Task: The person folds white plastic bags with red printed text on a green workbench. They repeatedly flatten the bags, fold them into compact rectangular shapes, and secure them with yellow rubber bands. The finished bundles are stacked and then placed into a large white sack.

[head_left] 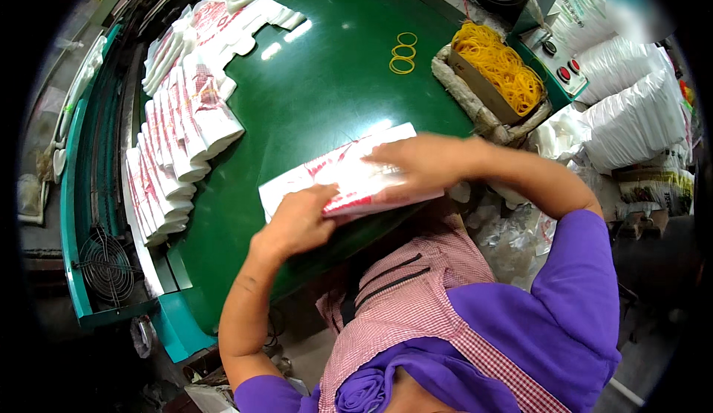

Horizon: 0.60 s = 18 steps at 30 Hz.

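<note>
A folded stack of white plastic bags with red print (349, 169) lies slantwise at the near edge of the green table (327, 64). My left hand (301, 218) grips the stack's near left part, with the fingers bent onto the plastic. Over the right part of the same stack is my right hand (423, 162); motion smears its fingers, so their grip does not show clearly. Farther off on the table lie several yellow rubber bands (403, 53) in a short row.
Overlapping bundles of printed bags (178, 116) line the table's left side. A box of yellow rubber bands (494, 64) stands at the right edge, beside a control panel with red buttons (568, 71). White plastic sacks (631, 116) are piled far right. A fan guard (108, 268) sits lower left.
</note>
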Each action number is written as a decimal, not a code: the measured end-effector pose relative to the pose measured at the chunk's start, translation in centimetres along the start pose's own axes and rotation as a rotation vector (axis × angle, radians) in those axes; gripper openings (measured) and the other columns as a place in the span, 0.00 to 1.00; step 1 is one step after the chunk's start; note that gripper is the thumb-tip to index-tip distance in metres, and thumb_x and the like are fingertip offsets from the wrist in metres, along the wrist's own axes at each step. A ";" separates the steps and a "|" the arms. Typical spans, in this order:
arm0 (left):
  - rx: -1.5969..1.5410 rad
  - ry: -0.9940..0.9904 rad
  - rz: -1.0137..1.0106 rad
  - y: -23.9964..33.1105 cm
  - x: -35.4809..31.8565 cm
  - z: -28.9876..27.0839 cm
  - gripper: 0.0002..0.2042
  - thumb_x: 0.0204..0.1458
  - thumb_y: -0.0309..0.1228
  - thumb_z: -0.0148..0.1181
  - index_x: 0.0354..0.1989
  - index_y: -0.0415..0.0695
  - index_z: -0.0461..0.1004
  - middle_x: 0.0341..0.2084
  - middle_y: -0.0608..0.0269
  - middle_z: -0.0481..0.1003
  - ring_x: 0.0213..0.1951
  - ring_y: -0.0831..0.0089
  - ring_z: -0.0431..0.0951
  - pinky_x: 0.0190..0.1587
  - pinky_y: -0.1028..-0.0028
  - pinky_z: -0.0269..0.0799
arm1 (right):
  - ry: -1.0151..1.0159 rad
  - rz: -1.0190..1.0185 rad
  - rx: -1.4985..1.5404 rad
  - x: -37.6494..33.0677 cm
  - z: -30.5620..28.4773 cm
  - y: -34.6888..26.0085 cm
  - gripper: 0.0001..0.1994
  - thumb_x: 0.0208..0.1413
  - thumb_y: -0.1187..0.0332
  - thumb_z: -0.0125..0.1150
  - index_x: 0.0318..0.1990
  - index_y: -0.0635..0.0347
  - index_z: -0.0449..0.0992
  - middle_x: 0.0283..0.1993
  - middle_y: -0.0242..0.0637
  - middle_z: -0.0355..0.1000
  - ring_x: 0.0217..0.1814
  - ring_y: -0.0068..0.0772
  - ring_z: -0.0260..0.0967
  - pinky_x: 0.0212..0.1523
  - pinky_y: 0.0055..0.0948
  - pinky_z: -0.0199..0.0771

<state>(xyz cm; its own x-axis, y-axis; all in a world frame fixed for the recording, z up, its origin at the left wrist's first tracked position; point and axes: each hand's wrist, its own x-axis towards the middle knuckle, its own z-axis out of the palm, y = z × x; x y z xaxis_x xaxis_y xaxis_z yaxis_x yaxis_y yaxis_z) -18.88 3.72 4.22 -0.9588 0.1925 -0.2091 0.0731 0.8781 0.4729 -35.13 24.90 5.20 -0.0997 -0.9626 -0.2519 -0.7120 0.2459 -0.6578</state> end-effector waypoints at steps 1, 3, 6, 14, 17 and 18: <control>0.033 -0.007 0.005 0.7 -0.3 0.4 0.23 0.41 0.30 0.59 0.49 0.39 0.69 0.41 0.43 0.74 0.40 0.45 0.74 0.44 0.57 0.71 | 0.078 -0.162 -0.317 0.1 2.7 0.7 0.33 0.54 0.49 0.55 0.61 0.63 0.61 0.61 0.58 0.60 0.65 0.55 0.56 0.61 0.47 0.59; 0.068 0.004 0.117 1.4 -2.2 0.3 0.24 0.42 0.32 0.59 0.51 0.39 0.67 0.48 0.41 0.71 0.47 0.46 0.72 0.48 0.57 0.70 | 0.189 -0.272 -0.447 -0.5 4.1 1.1 0.29 0.49 0.53 0.61 0.55 0.62 0.68 0.61 0.57 0.60 0.65 0.54 0.56 0.59 0.50 0.60; -0.262 -0.123 -0.342 -1.5 -2.8 -1.0 0.16 0.49 0.31 0.60 0.46 0.38 0.73 0.28 0.46 0.77 0.30 0.54 0.79 0.35 0.67 0.73 | 0.023 -0.051 -0.155 1.5 1.7 3.0 0.19 0.50 0.53 0.60 0.34 0.64 0.76 0.41 0.49 0.73 0.45 0.51 0.70 0.40 0.43 0.70; -0.212 0.347 -0.053 -3.0 1.5 2.0 0.20 0.44 0.28 0.64 0.48 0.40 0.71 0.43 0.53 0.70 0.50 0.59 0.69 0.54 0.67 0.65 | 0.566 0.020 0.151 6.4 -0.3 7.7 0.16 0.44 0.58 0.67 0.36 0.59 0.77 0.39 0.46 0.74 0.42 0.49 0.73 0.42 0.42 0.71; -0.430 0.175 -0.303 -2.7 2.4 2.2 0.30 0.41 0.31 0.70 0.55 0.37 0.66 0.44 0.53 0.73 0.46 0.67 0.73 0.53 0.70 0.66 | 1.073 0.250 -0.099 7.8 -1.9 12.6 0.13 0.48 0.64 0.63 0.39 0.61 0.76 0.44 0.48 0.71 0.44 0.51 0.72 0.44 0.43 0.72; -0.474 0.068 -0.332 -0.8 2.9 1.3 0.30 0.41 0.31 0.70 0.54 0.35 0.66 0.42 0.54 0.74 0.44 0.68 0.74 0.51 0.71 0.67 | 1.023 0.382 -0.136 8.2 -2.0 14.0 0.12 0.49 0.66 0.60 0.39 0.61 0.75 0.44 0.49 0.70 0.45 0.51 0.72 0.44 0.45 0.72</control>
<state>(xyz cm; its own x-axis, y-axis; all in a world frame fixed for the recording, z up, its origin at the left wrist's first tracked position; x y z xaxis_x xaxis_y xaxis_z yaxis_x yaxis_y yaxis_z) -21.38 4.09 2.14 -0.9258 -0.1020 -0.3641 -0.3507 0.5915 0.7260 -47.31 20.19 -4.67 -0.8137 -0.4810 0.3264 -0.5762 0.5933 -0.5621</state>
